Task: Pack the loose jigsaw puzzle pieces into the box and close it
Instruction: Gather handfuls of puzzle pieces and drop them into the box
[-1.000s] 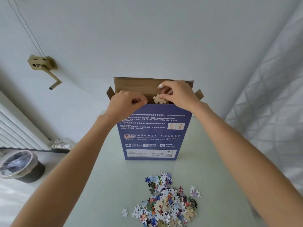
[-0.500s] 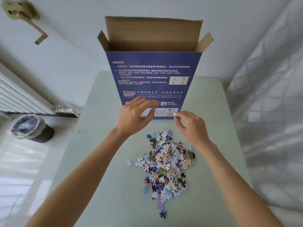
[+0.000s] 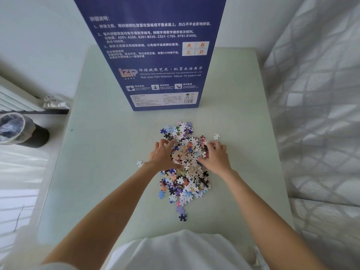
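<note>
A heap of loose, colourful puzzle pieces lies in the middle of the pale green table. My left hand rests on the heap's left side, fingers spread and bent over the pieces. My right hand is on the heap's right side, its fingers curled into the pieces and its thumb reaching inward. The tall blue puzzle box stands upright at the back of the table; its top is out of frame. Single pieces lie apart at the left, the right and the front.
A lined waste bin stands on the floor to the left, below a white radiator. A grey patterned curtain hangs along the table's right side. My white shirt fills the bottom edge.
Both hands came down from the box's open top to the heap of pieces. The view tilted down, so the box top left the frame.
</note>
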`<state>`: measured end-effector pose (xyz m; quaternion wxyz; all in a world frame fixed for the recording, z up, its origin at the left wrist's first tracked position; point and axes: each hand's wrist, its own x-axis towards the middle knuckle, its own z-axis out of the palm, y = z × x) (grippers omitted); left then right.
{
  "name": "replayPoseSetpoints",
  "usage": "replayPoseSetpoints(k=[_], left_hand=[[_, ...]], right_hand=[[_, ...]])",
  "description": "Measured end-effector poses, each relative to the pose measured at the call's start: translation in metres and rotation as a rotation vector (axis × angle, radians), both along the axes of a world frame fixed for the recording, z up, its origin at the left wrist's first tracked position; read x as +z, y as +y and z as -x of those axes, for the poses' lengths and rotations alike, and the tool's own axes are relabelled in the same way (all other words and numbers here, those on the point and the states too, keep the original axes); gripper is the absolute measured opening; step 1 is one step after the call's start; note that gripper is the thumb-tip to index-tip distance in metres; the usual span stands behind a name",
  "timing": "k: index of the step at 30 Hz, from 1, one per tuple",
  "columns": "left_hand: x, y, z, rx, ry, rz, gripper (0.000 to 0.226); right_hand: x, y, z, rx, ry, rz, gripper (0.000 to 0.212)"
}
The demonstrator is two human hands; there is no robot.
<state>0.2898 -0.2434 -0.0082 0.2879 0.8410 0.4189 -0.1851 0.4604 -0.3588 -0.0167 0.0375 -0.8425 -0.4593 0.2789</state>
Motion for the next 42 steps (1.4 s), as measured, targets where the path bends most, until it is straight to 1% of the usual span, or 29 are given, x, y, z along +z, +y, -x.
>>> replayPoseSetpoints(k=[3, 5, 9, 14, 18, 21, 25, 30, 34, 36, 42], left_hand=[[-0.005, -0.01, 0.006, -0.029, -0.004, -0.012, 0.115], [-0.007, -0.014, 0.01, -0.01, -0.025, -0.027, 0.109], [-0.008, -0.014, 0.018, 0.023, -0.089, -0.034, 0.087], [-0.005, -0.013, 0.022, 0.076, -0.159, -0.028, 0.071], [-0.001, -0.011, 0.02, 0.099, -0.229, -0.028, 0.058], [0.003, -0.011, 0.017, 0.082, -0.256, -0.036, 0.052], [0.002, -0.014, 0.011, 0.07, -0.279, -0.085, 0.04], [0.001, -0.015, 0.006, 0.027, -0.247, -0.157, 0.033], [0.001, -0.014, 0.007, 0.097, -0.291, -0.155, 0.025], [0.002, -0.012, 0.01, 0.131, -0.307, -0.154, 0.022], [0.005, -0.003, 0.024, 0.199, -0.272, -0.193, 0.012]], right_hand=[[-0.004, -0.001, 0.024, 0.096, 0.034, -0.035, 0.083], [-0.007, -0.001, 0.033, 0.113, 0.028, -0.068, 0.084], [-0.008, 0.003, 0.039, 0.027, 0.072, -0.111, 0.079], [-0.008, 0.006, 0.039, -0.056, 0.192, -0.116, 0.076], [-0.007, 0.004, 0.039, -0.052, 0.178, -0.196, 0.055], [-0.004, 0.003, 0.039, -0.021, 0.153, -0.255, 0.046], [-0.004, 0.003, 0.041, -0.025, 0.132, -0.306, 0.042], [-0.004, 0.005, 0.04, -0.019, 0.124, -0.327, 0.04], [-0.006, 0.005, 0.036, -0.096, 0.146, -0.317, 0.037], [-0.004, 0.004, 0.032, -0.121, 0.146, -0.318, 0.04], [0.013, 0.0, 0.022, -0.073, 0.112, -0.294, 0.04]])
